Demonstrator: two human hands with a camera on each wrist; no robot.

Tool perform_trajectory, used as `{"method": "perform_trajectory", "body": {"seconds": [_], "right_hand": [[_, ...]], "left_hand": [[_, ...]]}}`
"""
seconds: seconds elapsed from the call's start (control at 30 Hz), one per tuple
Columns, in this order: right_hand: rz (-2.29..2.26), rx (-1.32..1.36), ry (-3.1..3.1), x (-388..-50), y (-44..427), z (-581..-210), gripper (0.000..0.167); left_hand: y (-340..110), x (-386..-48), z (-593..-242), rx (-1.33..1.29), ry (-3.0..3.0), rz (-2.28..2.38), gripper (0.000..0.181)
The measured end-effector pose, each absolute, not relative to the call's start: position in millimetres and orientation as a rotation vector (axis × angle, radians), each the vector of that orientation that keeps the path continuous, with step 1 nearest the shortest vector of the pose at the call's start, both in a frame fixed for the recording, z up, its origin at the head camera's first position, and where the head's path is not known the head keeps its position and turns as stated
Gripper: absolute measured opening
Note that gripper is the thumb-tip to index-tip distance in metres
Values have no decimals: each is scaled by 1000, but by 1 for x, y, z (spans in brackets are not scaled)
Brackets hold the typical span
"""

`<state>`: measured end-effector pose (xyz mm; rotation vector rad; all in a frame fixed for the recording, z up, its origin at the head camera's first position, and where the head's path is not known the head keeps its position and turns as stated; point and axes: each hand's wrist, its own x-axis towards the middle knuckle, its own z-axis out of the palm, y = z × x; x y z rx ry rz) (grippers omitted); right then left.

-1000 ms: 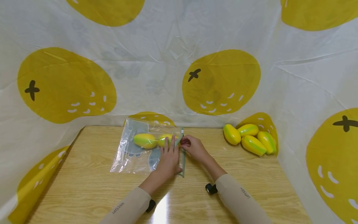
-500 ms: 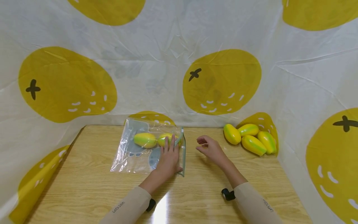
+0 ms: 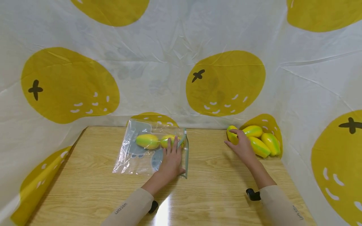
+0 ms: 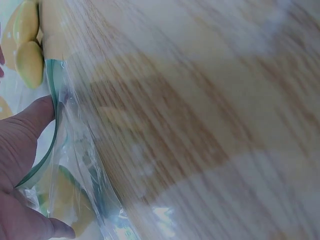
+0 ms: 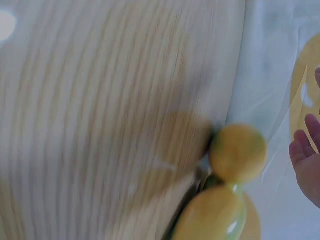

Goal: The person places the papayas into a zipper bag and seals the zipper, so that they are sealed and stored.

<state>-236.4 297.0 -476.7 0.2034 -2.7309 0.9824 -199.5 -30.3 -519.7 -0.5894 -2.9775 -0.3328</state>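
Right hand is hanging at the leftmost loose fruit, thumb and fingers standing apart; whether they're touching it, can't tell. That fruit is lying just far-left of the palm, long axis apparently running far to near, near end partly hidden. Right hand is the nearer one; left hand is resting spread fingers on the clear bag, over the right bagged fruit, not gripping. Counting: four loose fruits clustering far right, two bagged fruits, one bag, one table.
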Motion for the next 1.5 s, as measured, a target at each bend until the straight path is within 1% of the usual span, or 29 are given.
{"method": "perform_trajectory", "body": {"seconds": [0.27, 0.53, 0.77, 0.93, 1.23, 1.5], "right_hand": [[898, 131, -2784, -253, 327, -479, 68], [825, 36, -2860, -264, 329, -486, 77], [750, -57, -2890, -270, 327, -495, 74], [720, -57, -2900, -272, 325, -501, 70], [679, -39, -2868, -273, 324, -509, 74], [709, -53, -2883, -269, 322, -509, 74]], "left_hand": [[-30, -199, -520, -597, -2981, -333, 122], [-31, -200, -519, -586, -2992, -322, 122], [-30, -201, -520, -574, -2998, -351, 123], [-29, -201, -520, -573, -2993, -320, 123], [-29, -200, -520, -568, -2988, -284, 123], [-30, -201, -520, -573, -2989, -301, 122]]}}
